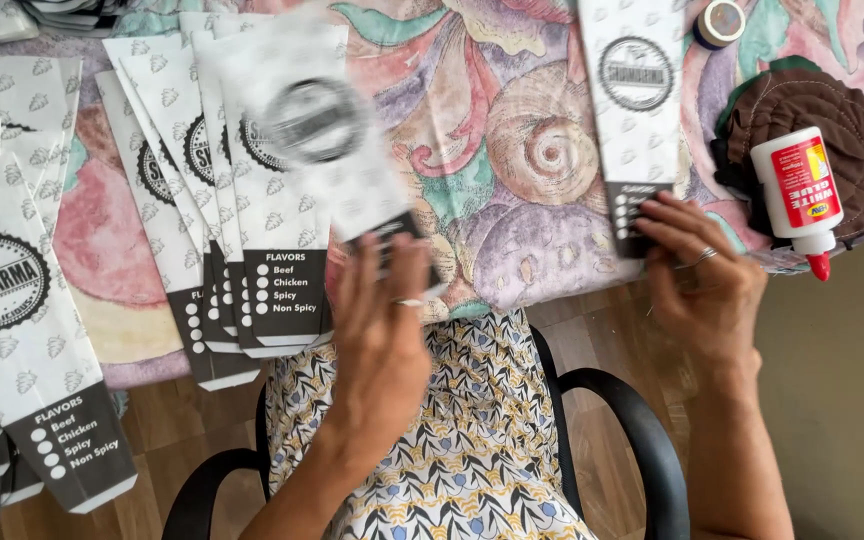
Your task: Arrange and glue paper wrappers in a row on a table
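The left hand (382,330) pinches a white paper sleeve (327,140) by its dark printed bottom edge, fingers closed on it; the sleeve is blurred. Judging by the layout, much is done already. A fanned stack of finished sleeves (242,250) lies just left of that hand, and more sleeves (12,330) lie spread further left.

The right hand (697,275) presses spread fingertips on the dark end of another flat sleeve (635,100), gripping nothing. That one seems in work.

Just right of this hand lies a white plastic glue bottle (800,195) with a red cap, on a pile of brown quilted fabric rounds (832,120). A tape roll (720,22) sits above them. The sleeves are thin, matte paper with a leaf pattern and round emblem. The tablecloth (522,150) under them shows pastel shells.
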